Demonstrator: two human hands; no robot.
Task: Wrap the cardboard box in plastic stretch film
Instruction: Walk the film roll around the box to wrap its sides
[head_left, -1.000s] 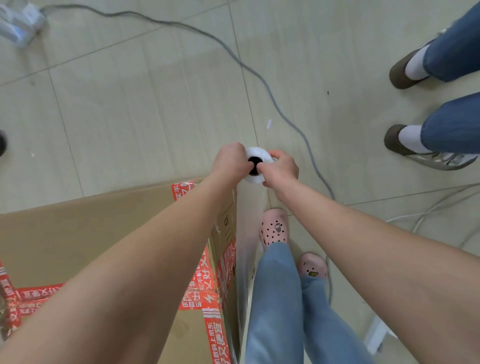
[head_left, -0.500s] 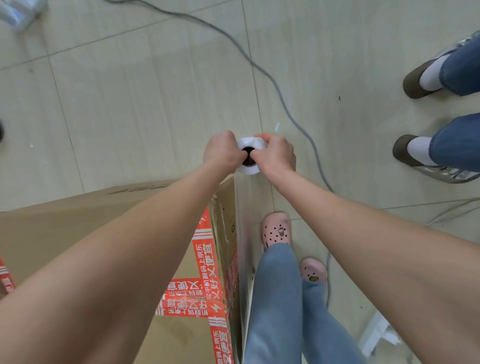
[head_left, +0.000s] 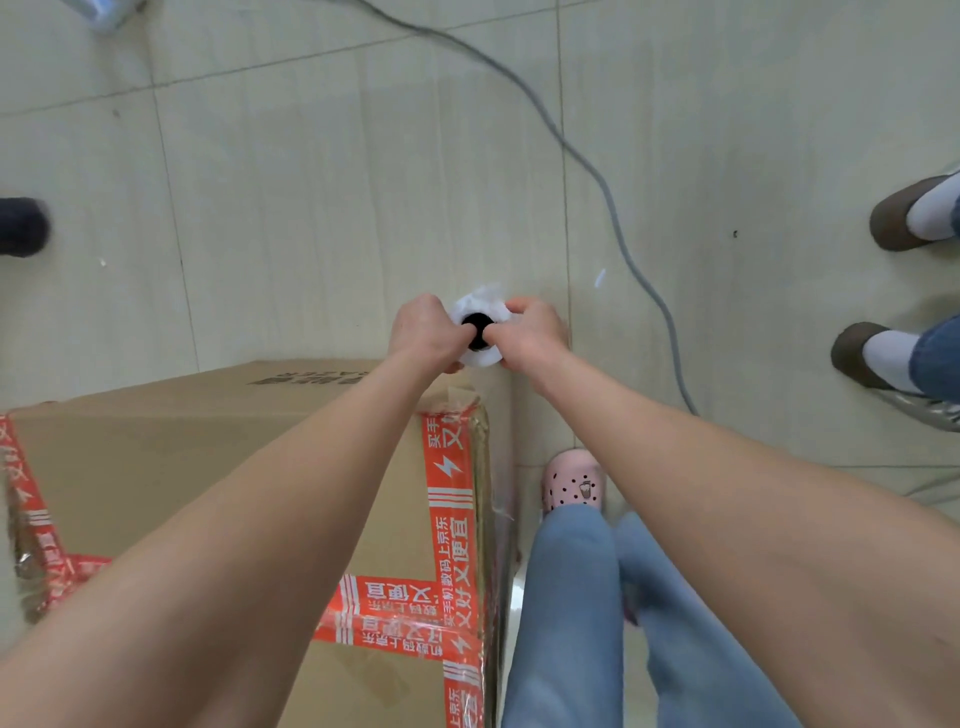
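Cardboard box (head_left: 208, 467): big and brown, at seven o'clock in the view, its top crossed with red printed tape (head_left: 449, 499). Both forearms reach out over its right edge.
Legs (head_left: 571, 597): blue jeans at five o'clock, with one pink clog (head_left: 574, 483) planted just beside the box's right side.
Film (head_left: 503, 519): a glossy clear strip seems to run along that right side, between box and legs, up toward the roll. How much of the box is already covered I cannot tell.
Corner (head_left: 457, 400): the tape here is torn and ragged, right where the film has to turn.
Roll (head_left: 480, 357): white, seen end-on with its dark core showing, held upright just past the box's far right corner, near the centre of the view.
Left hand (head_left: 423, 332): fingers curled over the roll's left rim, tips at the core.
Right hand (head_left: 535, 335): curled the same way on the right rim. Each hand holds the roll and nothing else.
Cable (head_left: 613, 197): grey and loose on the tiles, snaking from twelve o'clock toward three, passing close to the right of the roll.
Shoes (head_left: 904, 213): another person's brown pair with white socks at three o'clock, well apart from the box.
Risk at the corner: pulled hard across that ragged tape, the film could catch and split.
Risk in the grip: with only fingertips at the core, a sudden tug might twist the roll loose or let the film go slack and bunch.
Risk underfoot: walking round the far side means crossing the cable, and eyes fixed on the roll could mean a trip.
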